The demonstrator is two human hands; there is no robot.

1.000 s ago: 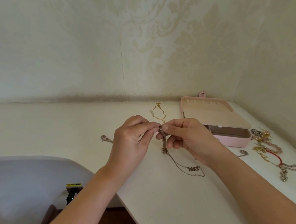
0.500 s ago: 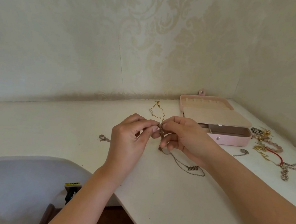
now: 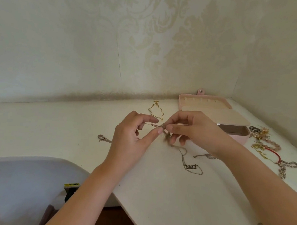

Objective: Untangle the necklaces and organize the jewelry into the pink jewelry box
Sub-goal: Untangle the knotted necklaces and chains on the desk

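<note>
Head view puts the tangled chain [image 3: 156,125] at mid-frame, raised off the table [image 3: 171,197] between our two hands. Its short taut stretch runs left to right. From the knot the rest drops toward the lower right, down to the nameplate pendant [image 3: 191,166] lying flat on the table.

Our right hand [image 3: 195,131] is the nearer one to the knot, with thumb and forefinger pinched together on it from the right. Our left hand [image 3: 129,139] comes in from the left with thumb and forefinger tips slightly apart. The strand passes through that gap, and we cannot tell whether anything grips it. We judge the next pull should go leftward along the strand.

The knot itself is too fine and blurred to read, and the right fingers hide where the chain bends down. Behind the hands lies a gold chain [image 3: 156,111]. At the right edge of the frame are the open pink jewelry box [image 3: 236,138] and a jewelry pile [image 3: 265,143].
</note>
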